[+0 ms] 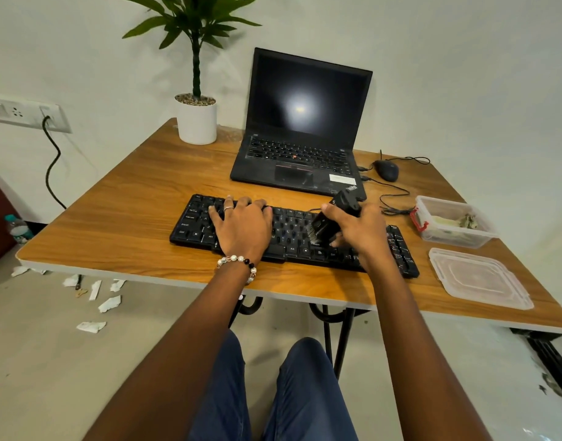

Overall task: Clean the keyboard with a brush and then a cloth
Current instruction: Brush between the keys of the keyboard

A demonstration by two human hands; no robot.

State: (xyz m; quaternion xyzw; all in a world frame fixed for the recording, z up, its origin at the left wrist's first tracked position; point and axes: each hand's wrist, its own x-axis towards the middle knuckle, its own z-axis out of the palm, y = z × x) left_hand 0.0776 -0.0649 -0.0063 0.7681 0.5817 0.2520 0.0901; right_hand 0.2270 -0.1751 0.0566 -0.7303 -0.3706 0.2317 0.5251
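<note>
A black keyboard (292, 237) lies across the front of the wooden table (139, 198). My left hand (243, 226) rests flat on the keyboard's left half, fingers spread over the keys. My right hand (357, 230) grips a black brush (329, 221), whose bristles touch the keys right of the middle. A folded cloth (448, 221) lies inside a clear plastic box (454, 222) at the right of the table.
An open black laptop (302, 128) stands behind the keyboard, a black mouse (386, 170) and its cables to its right. A potted plant (196, 120) sits at the back left. The box's lid (478, 278) lies near the front right edge. Paper scraps litter the floor at left.
</note>
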